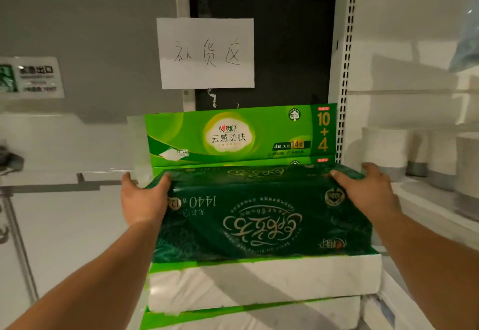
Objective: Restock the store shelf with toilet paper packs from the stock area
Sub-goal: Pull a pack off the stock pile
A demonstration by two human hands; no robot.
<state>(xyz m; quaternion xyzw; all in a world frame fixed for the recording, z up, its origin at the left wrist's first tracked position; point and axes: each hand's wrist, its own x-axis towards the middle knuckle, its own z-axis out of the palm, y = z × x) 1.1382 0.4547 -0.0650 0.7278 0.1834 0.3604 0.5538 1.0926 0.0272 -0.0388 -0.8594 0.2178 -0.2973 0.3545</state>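
Note:
A dark green toilet paper pack (pixel 259 215) with gold script lies on top of a stack of light green packs (pixel 261 283). My left hand (pixel 143 200) grips its left end, thumb over the top corner. My right hand (pixel 368 192) grips its right end, fingers curled over the far corner. Behind it stand light green packs (pixel 238 135) marked 10+4, upright against the dark wall.
A handwritten paper sign (pixel 207 53) hangs on the dark wall above the packs. White shelving (pixel 414 91) with an upright slotted post (pixel 346 70) stands to the right, holding white cylinders (pixel 386 148). A grey wall with an exit sign (pixel 31 76) is at left.

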